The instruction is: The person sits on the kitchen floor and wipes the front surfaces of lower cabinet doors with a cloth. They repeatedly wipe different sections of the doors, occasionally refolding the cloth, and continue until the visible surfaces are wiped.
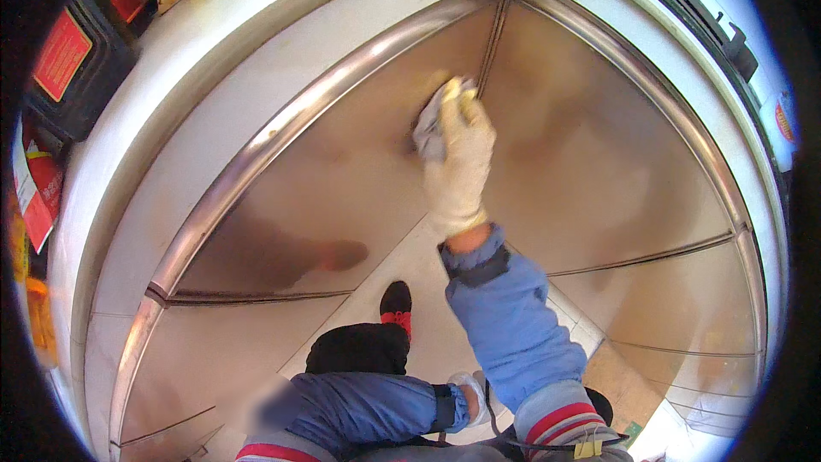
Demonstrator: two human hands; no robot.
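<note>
My right hand (458, 167), in a cream work glove, grips a crumpled grey cloth (431, 125). The cloth lies against a glossy brownish cabinet door (365, 160), just left of the inner corner where another door (596, 160) meets it. My left hand (471, 394) is low in front of my body, wearing a whitish glove. My right sleeve partly covers it, so its fingers and anything in them cannot be made out. A shiny metal rail (308, 93) runs along the top of the left-hand doors.
A pale countertop (192, 32) curves above the doors. Packets and a black container (83, 64) with a red label crowd its left end. On the right stands a cooktop with black pan supports (712, 19). My black shoe (396, 301) with red laces rests on the light floor (436, 327).
</note>
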